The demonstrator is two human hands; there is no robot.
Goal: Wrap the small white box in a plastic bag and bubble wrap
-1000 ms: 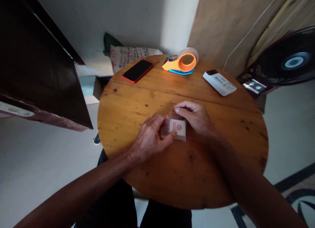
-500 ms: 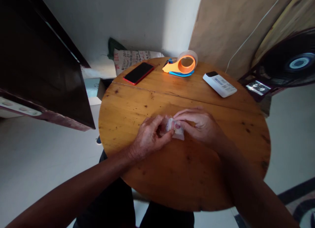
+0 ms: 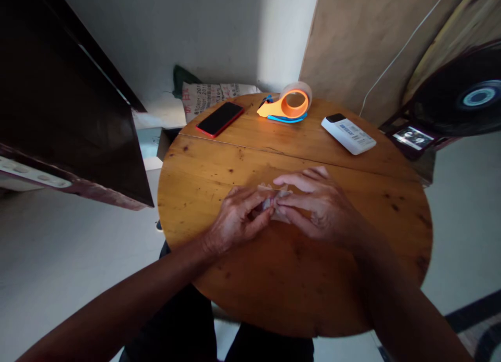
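A small clear plastic packet [image 3: 282, 214] with something pale and pinkish in it is between my two hands, over the middle of the round wooden table [image 3: 211, 169]. My left hand [image 3: 241, 216] grips its left side between thumb and fingers. From the right, my right hand [image 3: 313, 203] pinches the packet with thumb and a finger, its index finger raised above. The fingertips nearly meet and cover much of the packet, so its contents are hard to make out.
A red-edged phone [image 3: 220, 119], an orange tape dispenser [image 3: 285, 107] and a white device [image 3: 348, 134] lie along the table's far side. A fan [image 3: 465, 96] stands at the right, a dark cabinet [image 3: 70, 111] at the left. Behind the table is a printed sack [image 3: 211, 95].
My right hand's fingers have spread, with the index finger lifted higher. The fingertips now cover more of the packet. The view has shifted slightly.
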